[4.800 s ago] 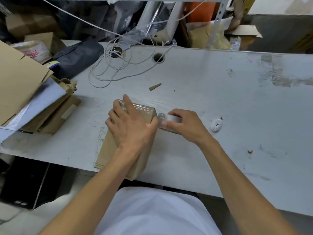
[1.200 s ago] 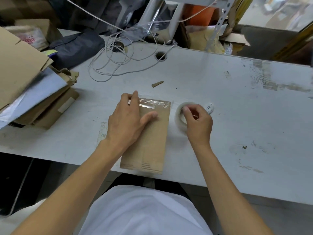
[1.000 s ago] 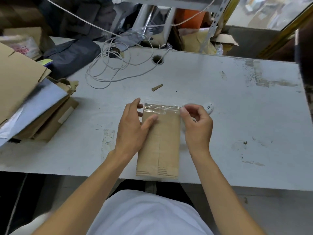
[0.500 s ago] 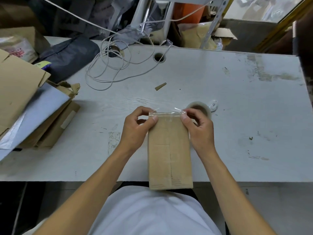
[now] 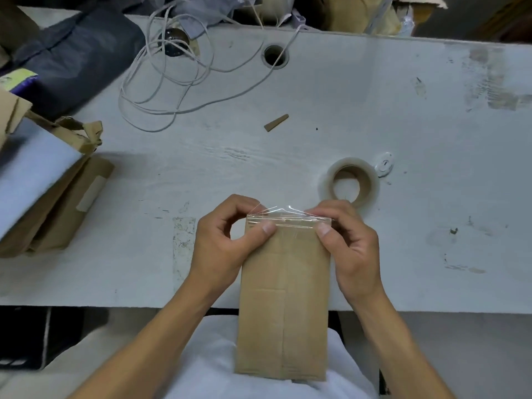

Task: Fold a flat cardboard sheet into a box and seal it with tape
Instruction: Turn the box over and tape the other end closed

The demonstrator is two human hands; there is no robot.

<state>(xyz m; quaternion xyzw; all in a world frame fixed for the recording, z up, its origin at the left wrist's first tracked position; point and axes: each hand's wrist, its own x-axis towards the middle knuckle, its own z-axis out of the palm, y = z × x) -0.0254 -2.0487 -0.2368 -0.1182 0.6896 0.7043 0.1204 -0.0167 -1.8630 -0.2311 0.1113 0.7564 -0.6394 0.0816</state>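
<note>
A narrow brown cardboard box [image 5: 283, 306] is held lengthwise over the table's near edge, its near end above my lap. Clear tape [image 5: 288, 216] runs across its far end, with loose corners sticking up. My left hand [image 5: 221, 243] grips the far left corner, thumb on the taped top. My right hand [image 5: 351, 246] grips the far right corner the same way. The roll of clear tape [image 5: 348, 180] lies flat on the table just beyond my right hand.
The white table [image 5: 403, 116] carries a coiled white cable [image 5: 172, 79], a small cardboard scrap [image 5: 275, 122] and a small white plastic piece [image 5: 384, 165]. A stack of flat cardboard and a pale sheet [image 5: 43, 185] lies at the left. A dark bag [image 5: 77, 53] sits behind it.
My right hand let go of the tape roll, which now lies on the table. Both hands took the box by its taped end and drew it toward me, over the table edge.
</note>
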